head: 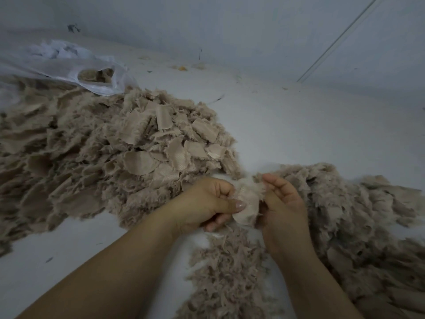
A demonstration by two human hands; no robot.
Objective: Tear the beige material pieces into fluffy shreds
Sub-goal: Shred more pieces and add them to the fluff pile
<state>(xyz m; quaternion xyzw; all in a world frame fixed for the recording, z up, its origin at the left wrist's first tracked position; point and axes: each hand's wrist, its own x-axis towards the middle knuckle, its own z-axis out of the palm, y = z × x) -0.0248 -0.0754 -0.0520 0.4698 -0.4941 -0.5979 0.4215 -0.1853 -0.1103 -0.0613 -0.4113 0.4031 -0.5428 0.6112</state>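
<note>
A small beige material piece [247,203] with a frayed top edge is held between both hands just above the floor. My left hand [207,203] pinches its left side with thumb and curled fingers. My right hand [284,203] grips its right side. A large heap of beige pieces [103,153] lies to the left. Fluffy beige shreds [356,215] are piled to the right, and more shreds [230,272] lie below the hands.
A white plastic bag [69,63] with beige pieces inside lies at the back left, behind the heap. The pale floor [310,130] meets a grey wall [230,26] at the back. Small scraps [182,68] lie near the wall.
</note>
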